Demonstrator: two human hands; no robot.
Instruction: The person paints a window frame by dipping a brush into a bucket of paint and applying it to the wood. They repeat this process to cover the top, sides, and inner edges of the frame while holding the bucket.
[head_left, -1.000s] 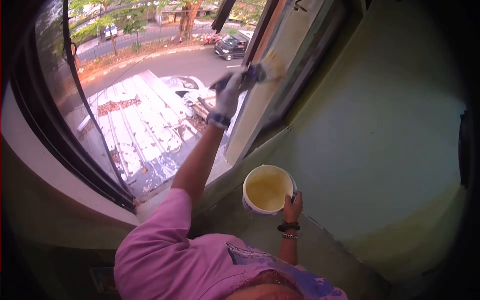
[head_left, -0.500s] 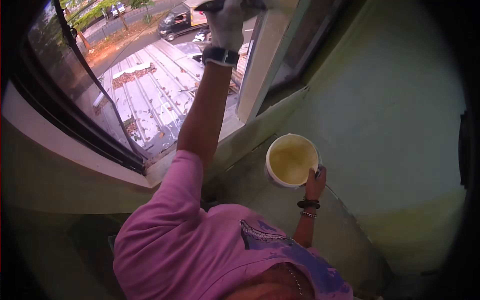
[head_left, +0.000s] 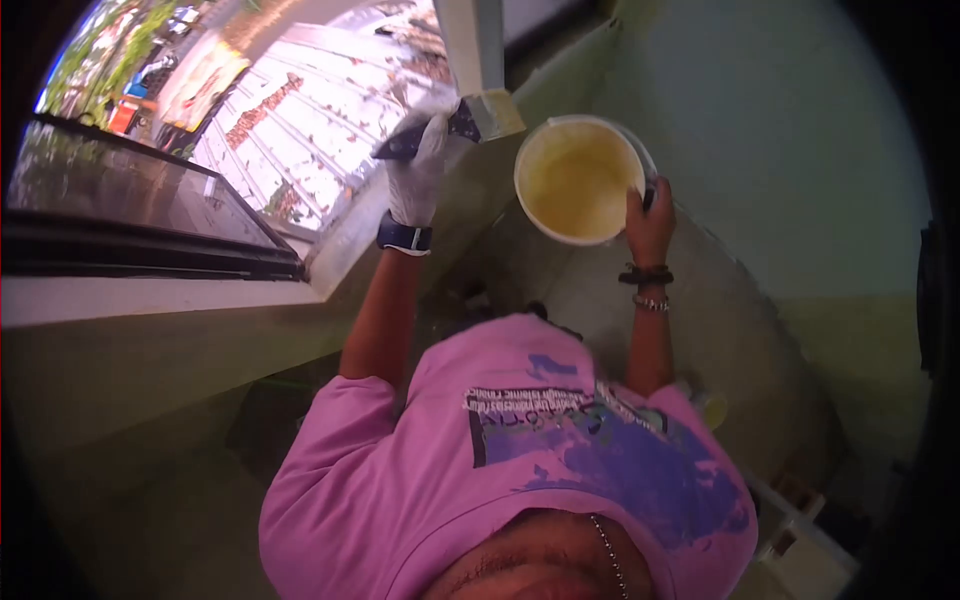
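My left hand [head_left: 422, 175], in a white glove, is closed round the dark handle of a wide paintbrush [head_left: 496, 114]. Its pale bristles point right, at the foot of the window post and close to the bucket's rim. My right hand [head_left: 652, 222], bare with bracelets at the wrist, grips a white bucket [head_left: 538, 138] at its right edge, thumb over the rim. Yellowish paint [head_left: 580, 190] shows inside the bucket, which is tilted toward me. The fingers on its outer side are partly hidden.
An opened window sash [head_left: 150, 190] with a dark frame stands at the left, above the sill [head_left: 345, 245]. A light window post [head_left: 474, 45] rises ahead. Outside lies a metal roof [head_left: 300, 120] with dry leaves. A pale green wall [head_left: 780, 180] runs along the right.
My left hand with the brush has come down from high at the window to beside the bucket. My right hand has moved the bucket forward and up in view. The view has turned.
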